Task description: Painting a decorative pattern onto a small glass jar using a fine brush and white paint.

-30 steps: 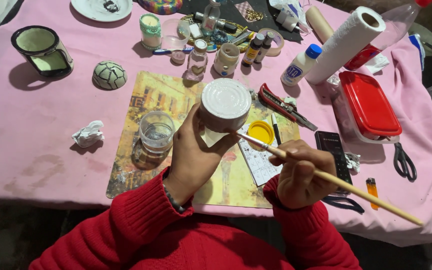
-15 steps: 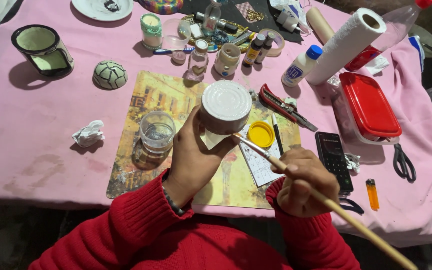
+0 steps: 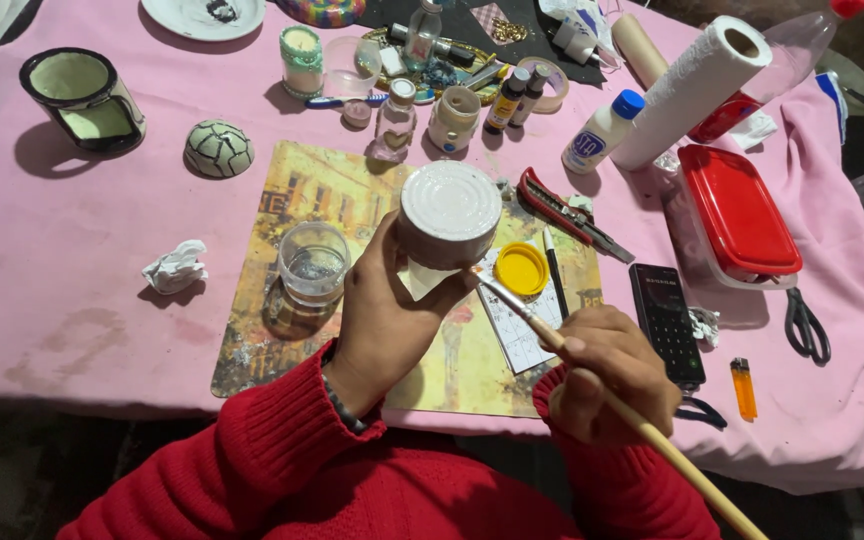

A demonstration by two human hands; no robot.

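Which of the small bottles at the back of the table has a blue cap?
The white squeeze bottle leaning beside the paper towel roll. The dark bottles left of it have pale caps.

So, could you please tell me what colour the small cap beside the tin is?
Yellow cap, clearest in the head view.

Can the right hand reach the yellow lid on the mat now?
Probably yes: the yellow lid lies uncovered just ahead of the right hand, but that hand holds a paintbrush, so it cannot grasp freely.
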